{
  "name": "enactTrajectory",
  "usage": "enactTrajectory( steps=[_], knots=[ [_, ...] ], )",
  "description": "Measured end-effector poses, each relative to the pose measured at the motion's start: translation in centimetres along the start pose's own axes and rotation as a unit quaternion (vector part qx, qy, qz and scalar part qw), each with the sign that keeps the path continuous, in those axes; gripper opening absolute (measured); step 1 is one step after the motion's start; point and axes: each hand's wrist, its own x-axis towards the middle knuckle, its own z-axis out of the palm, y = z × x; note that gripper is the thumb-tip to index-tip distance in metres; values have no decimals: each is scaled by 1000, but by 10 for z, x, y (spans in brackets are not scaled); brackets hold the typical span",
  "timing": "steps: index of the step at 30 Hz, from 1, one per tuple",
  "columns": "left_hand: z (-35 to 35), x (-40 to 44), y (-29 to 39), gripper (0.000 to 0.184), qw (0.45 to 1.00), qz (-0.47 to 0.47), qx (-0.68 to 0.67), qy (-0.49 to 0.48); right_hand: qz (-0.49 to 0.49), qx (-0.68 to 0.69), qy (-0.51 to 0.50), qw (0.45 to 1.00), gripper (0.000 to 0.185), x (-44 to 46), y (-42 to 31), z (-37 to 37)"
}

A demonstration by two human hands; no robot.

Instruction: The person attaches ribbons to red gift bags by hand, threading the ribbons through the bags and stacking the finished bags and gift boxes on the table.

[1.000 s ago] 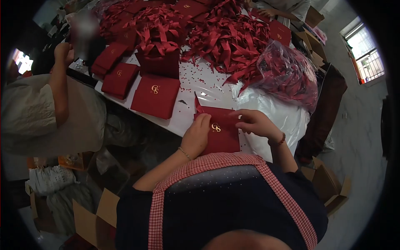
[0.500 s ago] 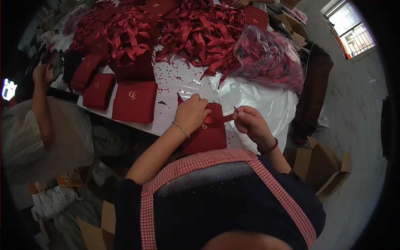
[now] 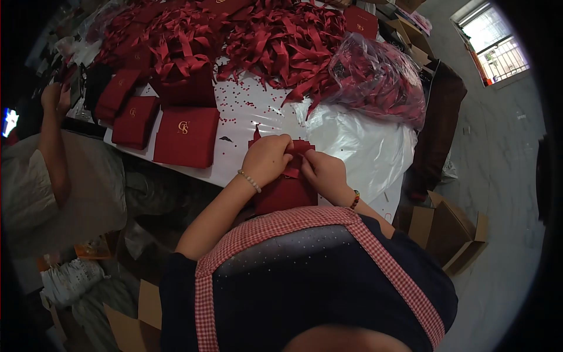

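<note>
A dark red gold-stamped pouch [image 3: 285, 196] lies in front of me at the table's near edge, its upper part mostly covered by my hands. My left hand [image 3: 267, 158] is closed over its upper left, fingers pinching red ribbon [image 3: 291, 172]. Close beside it, my right hand [image 3: 327, 174] is closed too, its thumb and fingertips on the ribbon at the pouch's top right. The exact grip of the fingertips is partly hidden. A pointed ribbon tip sticks up behind my left hand.
Stacked red pouches [image 3: 186, 136] stand to the left. Behind lie a large heap of red ribbons [image 3: 281, 44] and a clear plastic bag [image 3: 378, 79] of ribbons. Plastic sheeting [image 3: 358, 141] covers the right side. A co-worker's arm [image 3: 53, 146] is at left; an open cardboard box [image 3: 448, 232] stands right.
My right hand has moved left with the ribbon, from beside the pouch to its top, close to my left hand. The left hand stays nearly in place. The view has shifted slightly.
</note>
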Motion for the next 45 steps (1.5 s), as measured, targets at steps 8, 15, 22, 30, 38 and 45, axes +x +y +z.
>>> enactTrajectory(
  steps=[8, 15, 22, 30, 38, 45],
  knots=[
    [20, -13, 6, 20, 990, 84, 40, 107, -20, -69, 52, 996, 13, -8, -3, 6],
    [17, -21, 22, 18, 986, 97, 50, 127, -4, -60, 51, 997, 15, -1, -15, 2],
    [-18, -11, 15, 22, 994, 98, 23, 43, 123, 315, -141, 930, 17, 6, -5, -13],
    [-53, 25, 20, 23, 937, -73, -81, -333, 183, 320, -232, 900, 21, 2, -20, -21],
    [-48, 30, 19, 23, 935, -63, -3, -348, 35, 155, -82, 984, 18, -4, -11, 5],
    [-51, 18, 20, 20, 944, -45, 2, -327, -44, 119, -32, 991, 17, 11, -11, -35]
  ],
)
